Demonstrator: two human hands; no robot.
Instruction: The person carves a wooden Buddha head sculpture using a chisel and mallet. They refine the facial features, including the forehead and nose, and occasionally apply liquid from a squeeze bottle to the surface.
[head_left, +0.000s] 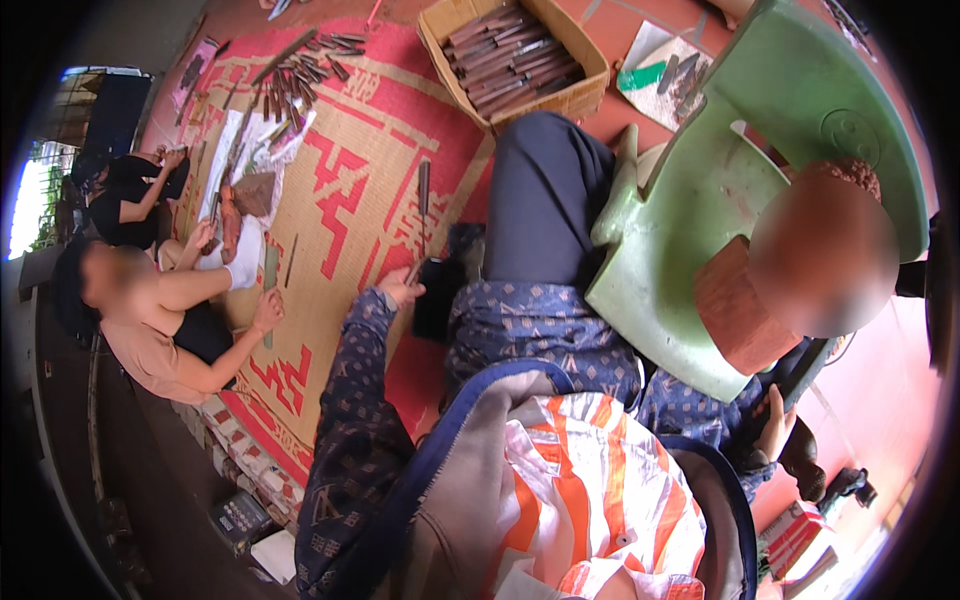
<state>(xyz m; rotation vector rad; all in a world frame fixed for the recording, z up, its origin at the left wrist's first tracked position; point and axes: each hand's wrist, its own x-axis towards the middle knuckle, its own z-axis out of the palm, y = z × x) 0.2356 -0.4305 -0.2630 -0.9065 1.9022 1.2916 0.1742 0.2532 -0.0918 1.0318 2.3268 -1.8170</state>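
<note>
My left hand (402, 287) is closed around the thin metal end of a wood-handled carving chisel (424, 190), whose handle points away from me over the mat. A black, phone-like rectangle (431, 305) lies right beside that hand, against my leg. At the right, my right hand (774, 425) is closed at the dark edge of the green plastic chair's armrest (806, 370); part of its grip is hidden. On the seat of the green chair (660, 270) rests a reddish-brown carved head (745, 310) with a block-like base, its upper part blurred.
A cardboard box (600, 85) full of wood-handled tools stands ahead on the red-and-tan mat (375, 130). More tools (290, 85) lie farther left. Two people sit at left, the nearer one's hand (268, 310) on a flat bar. Flat stones (685, 80) lie behind the chair.
</note>
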